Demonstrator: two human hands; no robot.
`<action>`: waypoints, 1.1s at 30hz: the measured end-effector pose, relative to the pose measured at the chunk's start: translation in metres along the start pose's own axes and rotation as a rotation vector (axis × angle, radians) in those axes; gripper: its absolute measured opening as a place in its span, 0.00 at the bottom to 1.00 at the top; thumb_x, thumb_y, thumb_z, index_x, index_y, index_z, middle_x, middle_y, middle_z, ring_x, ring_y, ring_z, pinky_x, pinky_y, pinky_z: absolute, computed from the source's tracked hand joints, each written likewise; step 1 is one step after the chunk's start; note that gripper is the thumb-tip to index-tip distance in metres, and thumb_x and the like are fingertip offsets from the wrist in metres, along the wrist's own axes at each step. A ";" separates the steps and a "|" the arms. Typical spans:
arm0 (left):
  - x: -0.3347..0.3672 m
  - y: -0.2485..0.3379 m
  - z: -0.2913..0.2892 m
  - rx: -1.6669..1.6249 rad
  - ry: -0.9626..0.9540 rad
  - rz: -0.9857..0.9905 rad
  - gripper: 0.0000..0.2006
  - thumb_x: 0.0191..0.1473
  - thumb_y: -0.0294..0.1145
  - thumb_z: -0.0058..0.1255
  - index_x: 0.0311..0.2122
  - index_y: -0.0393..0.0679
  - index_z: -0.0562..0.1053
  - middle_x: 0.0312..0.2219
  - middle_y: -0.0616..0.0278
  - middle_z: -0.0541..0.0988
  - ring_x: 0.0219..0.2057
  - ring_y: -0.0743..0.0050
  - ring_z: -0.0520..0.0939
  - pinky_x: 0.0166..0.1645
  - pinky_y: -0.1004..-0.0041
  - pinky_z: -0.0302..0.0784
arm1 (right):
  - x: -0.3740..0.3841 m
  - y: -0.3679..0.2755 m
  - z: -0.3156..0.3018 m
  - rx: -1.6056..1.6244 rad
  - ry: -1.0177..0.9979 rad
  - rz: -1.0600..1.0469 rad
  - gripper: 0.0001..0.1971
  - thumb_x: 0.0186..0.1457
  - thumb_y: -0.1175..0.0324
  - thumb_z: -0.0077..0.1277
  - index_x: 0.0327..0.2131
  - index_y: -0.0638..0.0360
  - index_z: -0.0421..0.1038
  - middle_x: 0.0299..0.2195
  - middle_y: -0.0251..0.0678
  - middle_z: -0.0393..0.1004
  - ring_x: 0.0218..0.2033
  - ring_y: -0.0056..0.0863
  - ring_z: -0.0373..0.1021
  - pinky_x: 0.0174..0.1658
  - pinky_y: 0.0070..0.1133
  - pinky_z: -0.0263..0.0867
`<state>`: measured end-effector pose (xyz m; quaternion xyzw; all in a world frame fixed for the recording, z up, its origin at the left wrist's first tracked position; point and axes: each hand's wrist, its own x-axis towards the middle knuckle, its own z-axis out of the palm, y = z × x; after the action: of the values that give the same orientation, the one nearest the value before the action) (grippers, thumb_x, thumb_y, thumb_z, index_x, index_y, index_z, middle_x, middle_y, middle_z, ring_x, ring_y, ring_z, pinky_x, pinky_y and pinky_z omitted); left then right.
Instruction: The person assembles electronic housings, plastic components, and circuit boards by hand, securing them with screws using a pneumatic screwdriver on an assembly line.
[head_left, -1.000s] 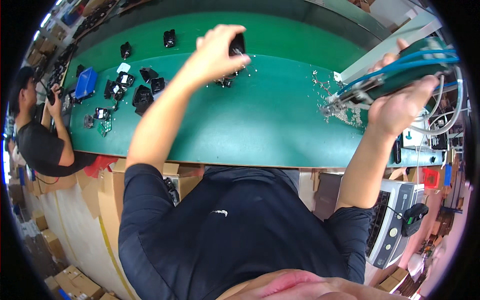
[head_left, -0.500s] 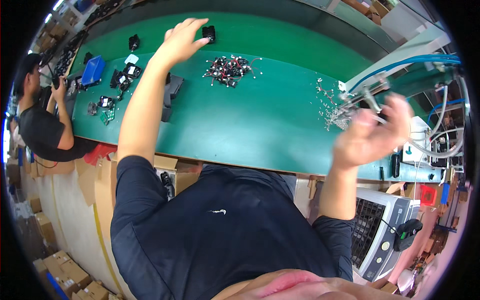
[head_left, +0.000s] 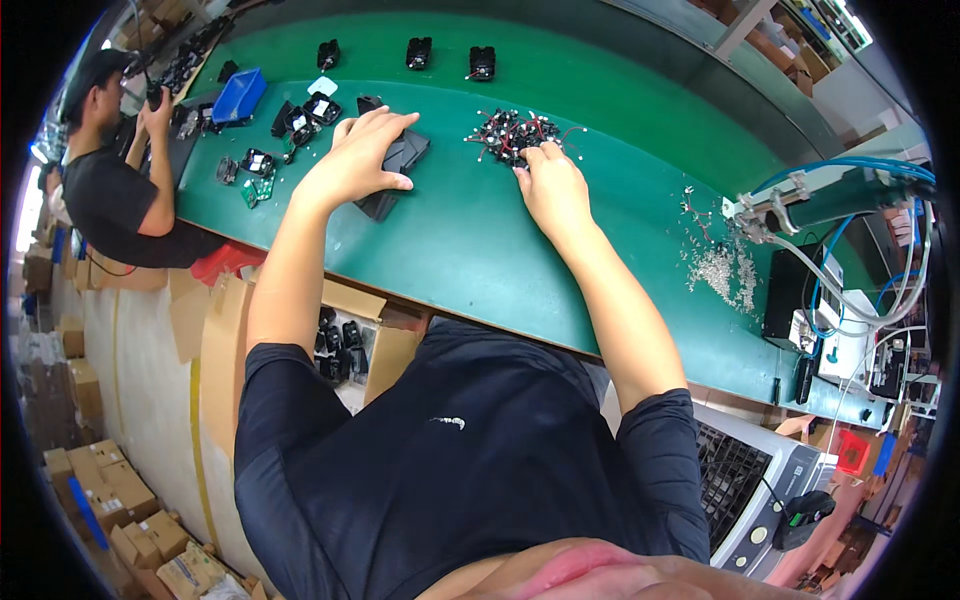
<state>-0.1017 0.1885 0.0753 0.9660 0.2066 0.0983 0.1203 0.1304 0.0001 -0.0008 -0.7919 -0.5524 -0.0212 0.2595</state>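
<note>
My left hand (head_left: 362, 160) is spread, thumb out, over a group of dark grey-black blocks (head_left: 408, 158) on the green table. Whether the palm touches them is hidden. At the near edge of a pile of small black parts with red and black wires (head_left: 500, 132), my right hand (head_left: 556, 192) has its fingertips drawn together. What they pinch is hidden under the fingers. Beyond both hands, black housings stand in a spaced row: one on the left (head_left: 328, 54), one in the middle (head_left: 419, 53) and one on the right (head_left: 482, 64).
Small silvery pieces (head_left: 722, 270) are heaped at right, beside a clamped tool with hoses (head_left: 775, 215). To the left are a blue bin (head_left: 238, 95), opened black housings (head_left: 300, 120) and green circuit boards (head_left: 258, 190). A co-worker (head_left: 115, 180) sits past them.
My right hand has gone left from the hosed tool to the wired pile. My left hand has drawn back from the far housings to the dark blocks. The view has shifted.
</note>
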 end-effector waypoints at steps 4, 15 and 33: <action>0.010 0.002 0.010 0.129 -0.112 -0.069 0.42 0.44 0.40 0.71 0.66 0.49 0.67 0.63 0.48 0.70 0.70 0.49 0.61 0.71 0.49 0.50 | -0.006 -0.003 -0.022 -0.008 -0.118 0.076 0.14 0.55 0.68 0.60 0.44 0.61 0.76 0.43 0.45 0.75 0.41 0.46 0.77 0.47 0.36 0.76; 0.022 0.020 0.035 0.382 0.155 0.030 0.26 0.51 0.34 0.64 0.57 0.52 0.75 0.50 0.63 0.81 0.64 0.55 0.70 0.67 0.39 0.52 | -0.123 -0.001 -0.074 0.253 0.030 0.179 0.08 0.52 0.77 0.58 0.38 0.61 0.75 0.37 0.40 0.75 0.38 0.42 0.76 0.43 0.33 0.74; 0.057 0.170 0.104 -0.283 0.005 0.808 0.29 0.49 0.31 0.65 0.58 0.46 0.73 0.45 0.60 0.78 0.44 0.54 0.79 0.47 0.61 0.74 | -0.224 0.025 -0.103 0.413 0.205 0.267 0.14 0.47 0.86 0.57 0.38 0.58 0.78 0.48 0.40 0.81 0.51 0.42 0.75 0.53 0.30 0.72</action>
<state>0.0384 0.0424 0.0309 0.9430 -0.2037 0.1674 0.2029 0.0919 -0.2444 0.0071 -0.7816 -0.4067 0.0464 0.4707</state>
